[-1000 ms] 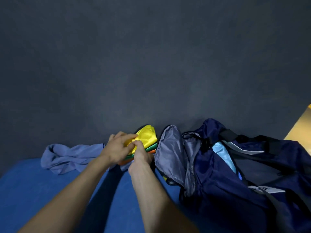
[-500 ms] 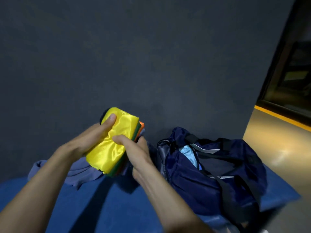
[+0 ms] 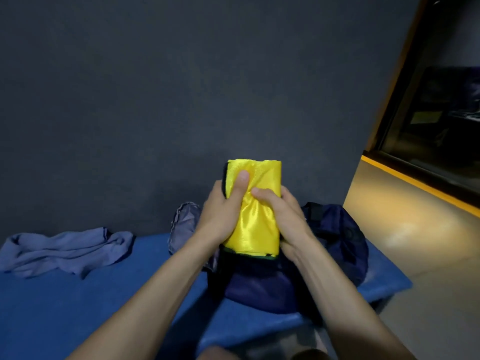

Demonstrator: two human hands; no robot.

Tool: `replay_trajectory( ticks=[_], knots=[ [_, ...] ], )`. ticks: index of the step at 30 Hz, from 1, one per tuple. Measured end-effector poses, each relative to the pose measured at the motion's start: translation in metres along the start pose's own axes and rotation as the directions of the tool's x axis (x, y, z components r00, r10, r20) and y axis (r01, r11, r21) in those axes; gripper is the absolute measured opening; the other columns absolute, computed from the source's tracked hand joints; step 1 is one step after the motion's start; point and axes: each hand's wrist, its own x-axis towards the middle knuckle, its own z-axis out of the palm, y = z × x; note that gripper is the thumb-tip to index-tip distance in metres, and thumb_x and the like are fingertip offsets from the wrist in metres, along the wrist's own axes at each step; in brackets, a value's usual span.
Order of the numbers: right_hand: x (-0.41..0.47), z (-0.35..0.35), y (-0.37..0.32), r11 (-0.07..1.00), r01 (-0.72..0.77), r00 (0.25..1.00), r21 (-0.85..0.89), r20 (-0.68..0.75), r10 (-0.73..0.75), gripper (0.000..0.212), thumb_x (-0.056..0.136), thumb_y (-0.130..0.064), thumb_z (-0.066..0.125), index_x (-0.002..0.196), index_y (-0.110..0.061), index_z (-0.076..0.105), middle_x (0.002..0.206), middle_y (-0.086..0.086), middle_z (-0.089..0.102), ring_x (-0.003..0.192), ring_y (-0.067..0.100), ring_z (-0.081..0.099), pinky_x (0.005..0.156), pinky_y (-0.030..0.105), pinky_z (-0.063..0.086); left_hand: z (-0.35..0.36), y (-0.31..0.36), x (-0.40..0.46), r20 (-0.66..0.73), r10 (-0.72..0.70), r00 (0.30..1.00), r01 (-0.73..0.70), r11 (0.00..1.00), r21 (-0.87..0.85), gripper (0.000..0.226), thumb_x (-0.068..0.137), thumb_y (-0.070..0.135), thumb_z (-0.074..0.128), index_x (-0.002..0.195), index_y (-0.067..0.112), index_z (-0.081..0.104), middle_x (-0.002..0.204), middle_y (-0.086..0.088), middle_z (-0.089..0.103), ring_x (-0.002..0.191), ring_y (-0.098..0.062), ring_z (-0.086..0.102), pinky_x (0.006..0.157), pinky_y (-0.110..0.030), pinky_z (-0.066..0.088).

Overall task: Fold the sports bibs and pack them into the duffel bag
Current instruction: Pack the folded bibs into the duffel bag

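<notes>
Bibs (image 3: 255, 219) now raised over duffel bag (image 3: 335, 245), seemingly, in both hands

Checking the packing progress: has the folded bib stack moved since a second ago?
Yes. The bib stack, gripped by the left hand and right hand, went from beside the duffel bag to above it.

A crumpled grey-blue cloth (image 3: 65, 252) lies at the left on a blue mat (image 3: 78, 307), its far edge against the dark grey wall (image 3: 181, 87). The mat ends at the right in a rounded corner, and beyond it a pale floor (image 3: 415, 242) shines with a warm patch of light. Along the far side of that floor runs a yellow strip (image 3: 420, 184), and above it a dark window (image 3: 441, 113) gives dim reflections.
</notes>
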Motion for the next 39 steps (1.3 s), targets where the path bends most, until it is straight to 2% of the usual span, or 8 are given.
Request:
replay_trajectory(
  ticks=[7, 14, 20, 23, 31, 32, 35, 39],
  knots=[
    [0.026, -0.107, -0.033, 0.96, -0.278, 0.96, -0.011, 0.031, 0.278, 0.031, 0.09, -0.026, 0.061, 0.111, -0.005, 0.07, 0.101, 0.016, 0.076, 0.081, 0.03, 0.076, 0.066, 0.039, 0.063, 0.034, 0.006, 0.021, 0.299, 0.203, 0.933, -0.293, 0.908, 0.299, 0.038, 0.106, 0.048, 0.041, 0.121, 0.022, 0.065, 0.119, 0.004, 0.07, 0.108, -0.015, 0.064, 0.094, -0.034, 0.048],
    [0.069, -0.156, -0.001, 0.826, -0.491, 0.865, -0.276, -0.046, 0.499, 0.026, 0.088, -0.024, 0.062, 0.091, -0.003, 0.078, 0.088, 0.018, 0.072, 0.069, 0.032, 0.07, 0.062, 0.036, 0.059, 0.066, 0.01, 0.075, 0.519, 0.084, 0.851, -0.523, 0.219, 0.823, 0.025, 0.092, 0.02, 0.055, 0.112, 0.013, 0.068, 0.119, -0.013, 0.067, 0.106, -0.035, 0.064, 0.074, -0.035, 0.04],
    [0.105, -0.167, 0.018, 0.768, -0.463, 0.874, -0.442, -0.085, 0.478, 0.011, 0.087, -0.019, 0.065, 0.08, -0.015, 0.072, 0.094, 0.01, 0.065, 0.071, 0.02, 0.063, 0.063, 0.032, 0.053, 0.083, -0.018, 0.1, 0.533, -0.064, 0.844, -0.486, 0.331, 0.809, 0.046, 0.09, 0.016, 0.061, 0.135, 0.019, 0.053, 0.134, -0.006, 0.057, 0.119, -0.031, 0.058, 0.079, -0.036, 0.041],
    [0.117, -0.167, 0.01, 0.849, -0.451, 0.887, -0.274, -0.034, 0.461, 0.025, 0.084, -0.022, 0.063, 0.066, -0.011, 0.076, 0.072, 0.012, 0.069, 0.058, 0.026, 0.066, 0.055, 0.032, 0.056, 0.082, -0.04, 0.108, 0.518, -0.037, 0.854, -0.442, 0.471, 0.763, 0.094, 0.085, 0.018, 0.064, 0.161, 0.016, 0.008, 0.158, -0.006, 0.037, 0.127, -0.035, 0.053, 0.09, -0.041, 0.048],
    [0.135, -0.165, 0.073, 0.784, -0.598, 0.802, -0.165, -0.133, 0.583, 0.041, 0.091, -0.032, 0.064, 0.064, -0.003, 0.074, 0.062, 0.013, 0.069, 0.049, 0.024, 0.066, 0.048, 0.026, 0.054, 0.073, -0.057, 0.107, 0.48, -0.036, 0.876, -0.344, 0.651, 0.676, 0.113, 0.088, 0.025, 0.069, 0.159, 0.023, -0.019, 0.168, 0.0, 0.017, 0.131, -0.028, 0.048, 0.096, -0.036, 0.045],
    [0.137, -0.169, 0.074, 0.771, -0.608, 0.794, -0.19, -0.154, 0.588, 0.035, 0.081, -0.036, 0.077, 0.077, -0.001, 0.076, 0.07, 0.014, 0.072, 0.055, 0.025, 0.069, 0.056, 0.03, 0.058, 0.074, -0.057, 0.106, 0.482, -0.025, 0.876, -0.35, 0.655, 0.67, 0.113, 0.089, 0.025, 0.069, 0.159, 0.024, -0.02, 0.169, 0.002, 0.014, 0.129, -0.028, 0.049, 0.093, -0.035, 0.045],
    [0.15, -0.181, 0.071, 0.739, -0.621, 0.783, -0.264, -0.162, 0.6, 0.116, 0.033, -0.05, 0.101, 0.133, -0.007, 0.062, 0.119, 0.02, 0.069, 0.099, 0.035, 0.069, 0.097, 0.049, 0.054, 0.072, -0.056, 0.107, 0.489, -0.003, 0.872, -0.37, 0.648, 0.666, 0.11, 0.089, 0.024, 0.069, 0.16, 0.027, -0.015, 0.17, 0.006, 0.008, 0.133, -0.026, 0.047, 0.088, -0.032, 0.044],
    [0.135, -0.152, 0.054, 0.612, -0.511, 0.843, -0.604, -0.214, 0.494, 0.079, 0.09, -0.056, 0.065, 0.154, -0.017, 0.039, 0.164, 0.011, 0.027, 0.151, 0.033, 0.024, 0.119, 0.046, 0.022, 0.072, -0.044, 0.107, 0.478, 0.127, 0.869, -0.457, 0.578, 0.676, 0.071, 0.089, 0.014, 0.06, 0.154, 0.023, 0.035, 0.155, 0.0, 0.042, 0.137, -0.024, 0.045, 0.103, -0.041, 0.046]
  ],
)
